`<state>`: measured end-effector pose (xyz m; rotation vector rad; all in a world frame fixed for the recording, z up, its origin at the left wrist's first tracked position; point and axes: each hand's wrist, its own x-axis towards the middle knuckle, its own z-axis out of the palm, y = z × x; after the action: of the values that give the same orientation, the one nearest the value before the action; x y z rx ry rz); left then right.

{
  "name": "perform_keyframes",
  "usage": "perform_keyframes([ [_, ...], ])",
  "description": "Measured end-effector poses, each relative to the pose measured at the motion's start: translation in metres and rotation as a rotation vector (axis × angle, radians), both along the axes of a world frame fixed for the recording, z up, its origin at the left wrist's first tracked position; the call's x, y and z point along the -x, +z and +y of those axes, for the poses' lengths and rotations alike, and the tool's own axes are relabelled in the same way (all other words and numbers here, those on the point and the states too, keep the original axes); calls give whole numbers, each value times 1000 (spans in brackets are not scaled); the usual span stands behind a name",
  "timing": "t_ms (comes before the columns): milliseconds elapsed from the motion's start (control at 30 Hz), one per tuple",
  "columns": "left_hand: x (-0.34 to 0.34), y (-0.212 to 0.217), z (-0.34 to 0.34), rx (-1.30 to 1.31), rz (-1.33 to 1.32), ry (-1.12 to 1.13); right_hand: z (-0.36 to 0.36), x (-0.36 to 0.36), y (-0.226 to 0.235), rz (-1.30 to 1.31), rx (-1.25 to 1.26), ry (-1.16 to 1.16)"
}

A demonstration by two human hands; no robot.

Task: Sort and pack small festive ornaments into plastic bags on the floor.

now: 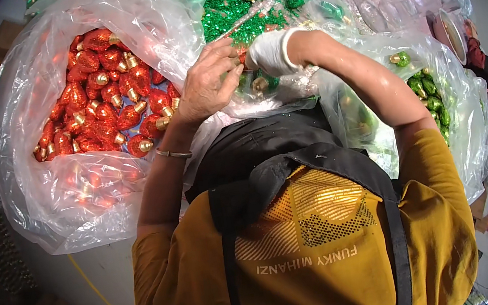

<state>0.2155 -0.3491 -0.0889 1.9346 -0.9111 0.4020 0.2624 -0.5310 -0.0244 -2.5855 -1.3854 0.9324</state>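
Red bulb (242, 54), or what shows as a small patch of one, sits in the upper middle of the frame, between the fingertips of the bare left hand (215, 78) and the gloved right hand (272, 53). The work looks to be underway on this single piece, neither hand having put it down; a large heap of red bulbs (104, 113) with gold bases (130, 60) lies in a clear plastic bag (48, 223) at the left of the frame, though whether those are finished or waiting cannot be judged. Green glitter (225, 18) spreads just above the hands, and a green bulb (264, 82) lies just below them. The bulb is at the left hand's fingertips, right of its thumb, and at the left edge of the white glove (284, 47) (its base does not show). The left hand is half curled, thumb apart from forefinger; the right hand's fingers are hidden, so I can't make out how far they are closed or which hand bears the bulb
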Motion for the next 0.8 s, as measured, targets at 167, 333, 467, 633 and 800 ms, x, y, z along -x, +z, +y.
perform_keyframes([
  [167, -6, 1, 2, 42, 50, -64, 3, -16, -9, 185, 77, 20],
  [333, -13, 1, -2, 87, 44, -46, 1, -22, -43, 260, -44, 49],
  [467, -12, 0, -2, 91, 29, -37, 8, 1, -61, 23, 56, 123],
  [633, -11, 0, -1, 71, 4, -46, 2, -4, -39, -63, 62, 0],
  [800, -11, -4, -3, 73, 49, -60, -5, -10, -48, 74, 63, -208],
])
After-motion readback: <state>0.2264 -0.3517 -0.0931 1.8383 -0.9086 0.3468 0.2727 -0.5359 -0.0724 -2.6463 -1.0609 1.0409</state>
